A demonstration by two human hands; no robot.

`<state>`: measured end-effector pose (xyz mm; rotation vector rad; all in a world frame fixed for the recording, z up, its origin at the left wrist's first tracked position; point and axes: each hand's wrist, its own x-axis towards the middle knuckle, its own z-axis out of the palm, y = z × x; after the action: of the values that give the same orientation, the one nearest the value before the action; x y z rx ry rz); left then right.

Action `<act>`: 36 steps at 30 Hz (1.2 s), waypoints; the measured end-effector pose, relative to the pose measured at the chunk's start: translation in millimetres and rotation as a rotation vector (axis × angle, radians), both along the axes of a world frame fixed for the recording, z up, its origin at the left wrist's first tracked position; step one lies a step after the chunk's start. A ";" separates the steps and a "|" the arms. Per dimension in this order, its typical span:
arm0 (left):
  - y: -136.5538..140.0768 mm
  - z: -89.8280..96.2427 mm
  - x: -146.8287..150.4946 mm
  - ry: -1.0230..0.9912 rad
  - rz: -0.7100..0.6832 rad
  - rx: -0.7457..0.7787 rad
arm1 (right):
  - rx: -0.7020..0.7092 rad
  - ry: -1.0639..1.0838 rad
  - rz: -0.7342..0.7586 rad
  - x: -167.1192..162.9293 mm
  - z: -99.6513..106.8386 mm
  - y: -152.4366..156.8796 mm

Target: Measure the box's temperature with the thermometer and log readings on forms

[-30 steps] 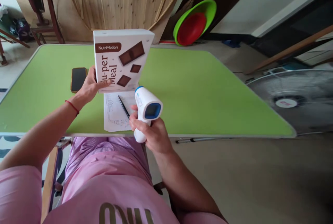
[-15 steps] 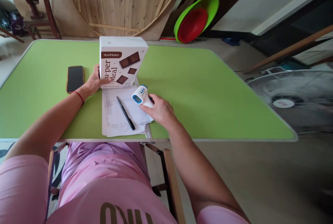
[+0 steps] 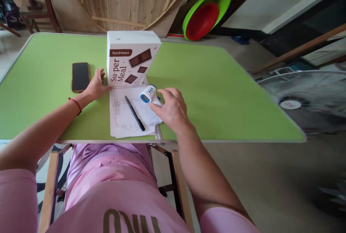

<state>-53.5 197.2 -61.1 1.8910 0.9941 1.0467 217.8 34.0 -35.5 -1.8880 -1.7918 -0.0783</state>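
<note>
A white NutriMotion "Su-per Meal" box (image 3: 140, 76) stands upright at the back edge of some written papers (image 3: 121, 117). My left hand (image 3: 96, 85) is at its lower left corner, fingers apart and not wrapped around it. The thumb tip is close to the box's bottom edge; whether it touches, I cannot tell. On the papers rests a white and blue infrared thermometer (image 3: 148, 94), its small screen facing me. My right hand (image 3: 173, 108) is spread beside it, with the thumb near the handle and the fingers lifted away. A black pen (image 3: 134, 113) lies on the papers.
Left of the box lies a dark phone (image 3: 80, 77) in an orange-brown case. The green table (image 3: 211, 99) has a pale rim. Beyond its right end stands a large fan (image 3: 292, 103). Green and red basins (image 3: 202, 20) lean behind it.
My left hand has let go of the box and drawn slightly left. The right hand has loosened from the thermometer, its fingers opening. The whole view has shifted a little.
</note>
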 end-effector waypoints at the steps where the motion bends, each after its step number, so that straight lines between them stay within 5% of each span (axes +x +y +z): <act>1: -6.0 2.0 -3.8 0.037 0.041 -0.022 | 0.063 0.016 0.044 -7.3 0.9 -2.8; 5: -27.2 18.2 -12.1 0.180 0.101 -0.088 | -0.068 0.046 0.193 -44.3 4.4 -8.7; 9: -38.0 33.2 -11.3 0.360 -0.090 -0.074 | -0.239 -0.011 0.172 -63.5 8.1 -5.2; 13: -41.6 34.2 -8.4 0.421 -0.273 0.057 | -0.179 0.142 0.227 -55.9 11.1 -9.4; 17: -45.9 28.3 -2.5 0.457 -0.375 0.214 | -0.085 0.550 0.299 -44.8 7.1 -21.1; 23: -64.0 32.9 9.6 0.660 -0.286 0.134 | 0.125 0.850 0.244 -60.1 -4.0 -33.7; 30: -72.3 39.7 14.4 0.733 -0.257 0.116 | -0.088 0.963 0.256 -84.0 2.1 -41.0; 36: -69.6 37.6 13.9 0.706 -0.273 0.130 | -0.181 0.793 0.249 -85.0 7.7 -32.3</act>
<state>-39.6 127.6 -23.5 2.4902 1.0064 0.2763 132.7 1.7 -27.8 -1.4687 -1.4636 0.8273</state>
